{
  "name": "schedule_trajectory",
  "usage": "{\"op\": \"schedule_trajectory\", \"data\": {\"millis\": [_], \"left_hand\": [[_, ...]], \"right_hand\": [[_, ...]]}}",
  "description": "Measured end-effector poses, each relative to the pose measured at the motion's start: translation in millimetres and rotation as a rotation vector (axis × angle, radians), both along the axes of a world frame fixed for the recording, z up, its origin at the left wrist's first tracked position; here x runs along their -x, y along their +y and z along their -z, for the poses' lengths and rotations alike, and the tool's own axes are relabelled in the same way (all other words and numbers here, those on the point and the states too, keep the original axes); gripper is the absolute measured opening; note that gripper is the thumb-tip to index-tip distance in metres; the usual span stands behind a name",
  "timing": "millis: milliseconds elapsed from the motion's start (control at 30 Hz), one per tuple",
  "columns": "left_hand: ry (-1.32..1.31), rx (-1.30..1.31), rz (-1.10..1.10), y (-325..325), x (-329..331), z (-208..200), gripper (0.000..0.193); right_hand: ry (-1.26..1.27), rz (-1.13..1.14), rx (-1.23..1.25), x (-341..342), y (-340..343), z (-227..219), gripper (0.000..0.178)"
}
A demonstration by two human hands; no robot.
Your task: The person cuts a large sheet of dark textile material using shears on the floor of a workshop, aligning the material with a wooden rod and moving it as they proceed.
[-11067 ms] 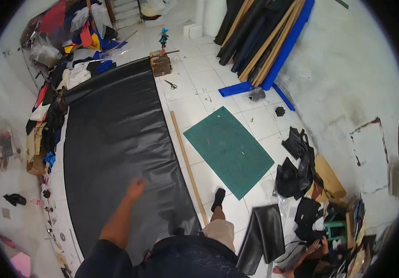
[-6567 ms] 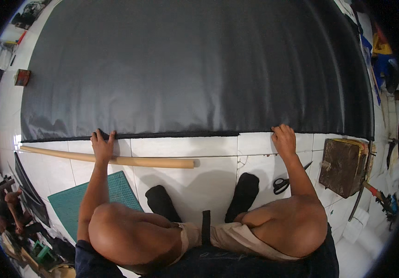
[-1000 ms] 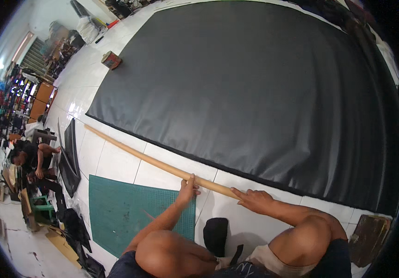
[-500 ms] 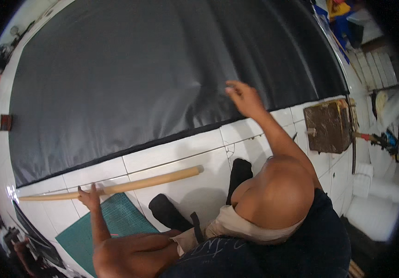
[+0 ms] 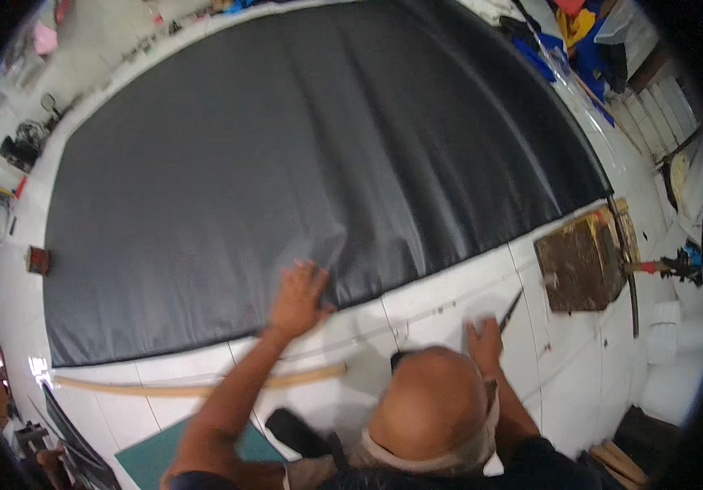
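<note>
A large black sheet (image 5: 204, 180), smooth and slightly shiny, is spread over the white tiled floor with folds running toward its far side. My left hand (image 5: 297, 298) is at the sheet's near edge, fingers spread and nothing held. My right hand (image 5: 486, 343) is low over the tiles by my knee. Its blurred fingers look apart, right beside a thin, dark, pointed tool (image 5: 511, 310) on the floor; its near end is hidden by the hand. A long tan tube (image 5: 307, 376) lies along the sheet's near edge, partly behind my left forearm.
A green cutting mat (image 5: 155, 453) is on the floor below the tube. A worn brown block (image 5: 576, 269) stands near the sheet's right corner, with a dark rod (image 5: 625, 269) alongside. A small reddish box (image 5: 38, 260) sits at the left edge. White rolled material (image 5: 674, 380) is far right.
My left hand has let go of the tube and moved up and right to the sheet. My right hand has come back from the sheet to the floor by the dark tool. The view has shifted.
</note>
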State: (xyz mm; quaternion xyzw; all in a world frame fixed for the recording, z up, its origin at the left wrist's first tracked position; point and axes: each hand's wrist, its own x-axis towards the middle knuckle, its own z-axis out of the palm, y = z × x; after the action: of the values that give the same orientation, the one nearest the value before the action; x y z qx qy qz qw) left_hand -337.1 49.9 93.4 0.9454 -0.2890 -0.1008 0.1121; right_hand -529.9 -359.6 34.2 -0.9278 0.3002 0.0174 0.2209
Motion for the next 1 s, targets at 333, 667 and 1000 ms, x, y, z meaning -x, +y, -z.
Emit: {"op": "schedule_trajectory", "data": {"millis": [333,667,1000], "left_hand": [[0.016,0.004,-0.108,-90,29,80,0.084],[0.046,0.242,-0.108,-90,28,60,0.056],[-0.003,0.449,-0.275,-106,37,64,0.025]], "right_hand": [[0.088,0.519,-0.272,55,-13,1,0.054],[0.179,0.3,-0.661,58,-34,7,0.053],[0.384,0.089,-1.097,17,78,-38,0.02]]}}
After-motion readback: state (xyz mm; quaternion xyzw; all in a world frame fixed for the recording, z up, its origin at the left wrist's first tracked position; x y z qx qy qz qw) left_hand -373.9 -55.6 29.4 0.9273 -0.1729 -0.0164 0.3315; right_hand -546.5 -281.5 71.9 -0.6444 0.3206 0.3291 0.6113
